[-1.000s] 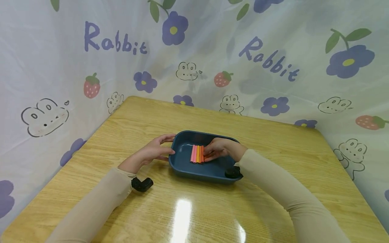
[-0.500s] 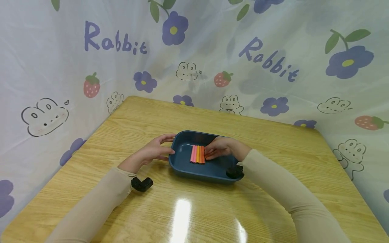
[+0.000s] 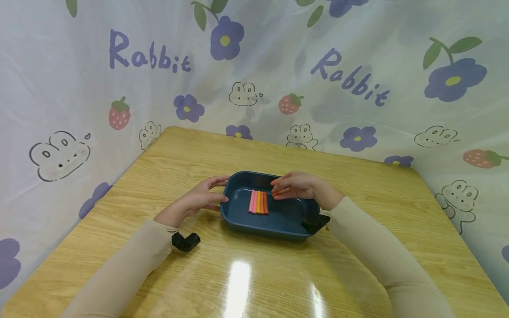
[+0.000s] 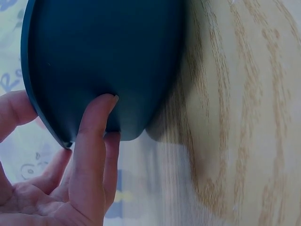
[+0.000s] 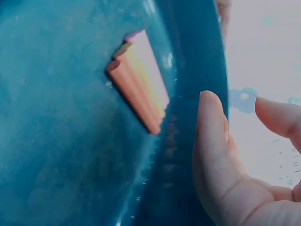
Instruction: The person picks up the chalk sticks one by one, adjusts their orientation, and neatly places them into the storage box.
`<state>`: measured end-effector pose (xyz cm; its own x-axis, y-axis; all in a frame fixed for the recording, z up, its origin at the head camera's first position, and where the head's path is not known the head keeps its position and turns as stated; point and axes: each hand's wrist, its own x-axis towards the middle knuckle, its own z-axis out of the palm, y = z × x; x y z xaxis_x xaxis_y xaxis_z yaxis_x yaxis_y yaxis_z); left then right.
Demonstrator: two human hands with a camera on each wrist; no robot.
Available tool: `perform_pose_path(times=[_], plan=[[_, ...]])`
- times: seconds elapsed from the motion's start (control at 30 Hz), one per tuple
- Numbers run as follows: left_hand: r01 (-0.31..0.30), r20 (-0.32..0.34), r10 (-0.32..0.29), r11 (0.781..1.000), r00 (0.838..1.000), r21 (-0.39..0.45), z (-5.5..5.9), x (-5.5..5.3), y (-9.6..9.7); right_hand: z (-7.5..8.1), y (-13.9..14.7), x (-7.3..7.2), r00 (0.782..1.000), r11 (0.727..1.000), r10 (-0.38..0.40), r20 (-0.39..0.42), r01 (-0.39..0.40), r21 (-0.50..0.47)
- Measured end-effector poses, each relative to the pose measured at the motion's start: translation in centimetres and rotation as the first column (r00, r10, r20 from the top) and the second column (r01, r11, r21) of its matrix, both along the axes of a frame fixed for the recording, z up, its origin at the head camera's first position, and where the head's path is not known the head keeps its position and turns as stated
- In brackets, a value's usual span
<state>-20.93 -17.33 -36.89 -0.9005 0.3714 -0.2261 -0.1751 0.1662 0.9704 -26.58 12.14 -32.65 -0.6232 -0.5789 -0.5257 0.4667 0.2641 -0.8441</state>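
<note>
A dark blue rectangular basin stands on the table. Inside it, several short round sticks that look like coloured chalk lie side by side in pink, yellow, orange and red. My left hand holds the basin's left end, thumb at the rim; in the left wrist view its fingertips press the outer wall. My right hand hovers over the back right of the basin, holding nothing. In the right wrist view its fingers are extended, thumb apart, at a distance from the sticks.
The wooden table spreads around the basin. Behind and beside it hangs a white printed cloth with flowers and rabbits. A black wrist-worn piece shows at my left cuff, another over the basin's front right corner.
My right hand has drawn away from the row of sticks, up and to the right. The sticks stay in place in the basin. My left hand has kept its place at the left end.
</note>
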Motion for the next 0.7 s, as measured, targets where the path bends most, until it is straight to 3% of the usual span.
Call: perform_pose_path(times=[0.37,0.7], plan=[[-0.007,0.002,0.007,1.0,1.0,-0.004,-0.1,0.0,0.0,1.2,2.7,2.2,0.993,0.999,-0.018,-0.121,0.014,-0.037],[-0.004,0.001,0.004,1.0,1.0,0.003,-0.1,0.0,0.1,0.4,6.8,4.0,0.984,0.993,-0.087,-0.157,0.073,-0.091]])
